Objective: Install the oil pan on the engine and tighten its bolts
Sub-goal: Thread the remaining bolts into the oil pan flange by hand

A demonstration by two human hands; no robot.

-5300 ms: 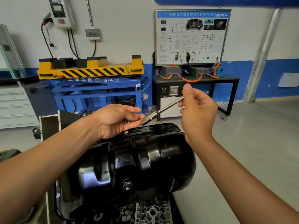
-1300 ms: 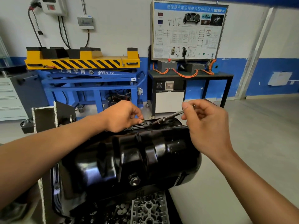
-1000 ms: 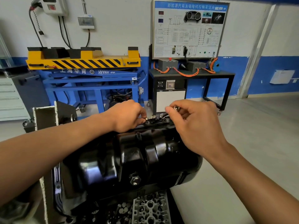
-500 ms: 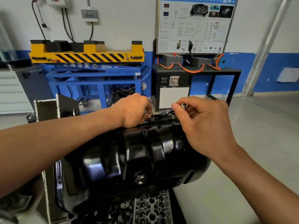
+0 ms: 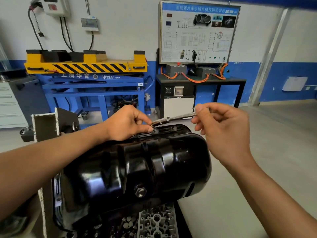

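leaning over the glossy black oil pan, the person has both hands up at its far edge. the pan sits on the engine, which hangs sideways on a stand, so the pan's rounded belly faces me and its drain plug shows low on the near side. along the top runs the pan's flange, with a small round spot on it that could be a bolt head or a bare hole, i cannot tell which.

the left hand rests at that flange with its fingers curled in, thumb and fingertips pinching the thick socket end of a slim metal driver just where it meets the rim. whether a bolt sits inside the socket is hidden by the fingers. the driver slants up toward the right, and the right hand pinches its far end between thumb and forefinger, the other fingers loosely curled, the hand clear of the pan.

at the left stands the grey stand plate. beneath the pan lies a grey cast part full of holes. against the back wall are a yellow lift platform with black stripes on a blue frame, and a wiring board above a black table strung with orange cables
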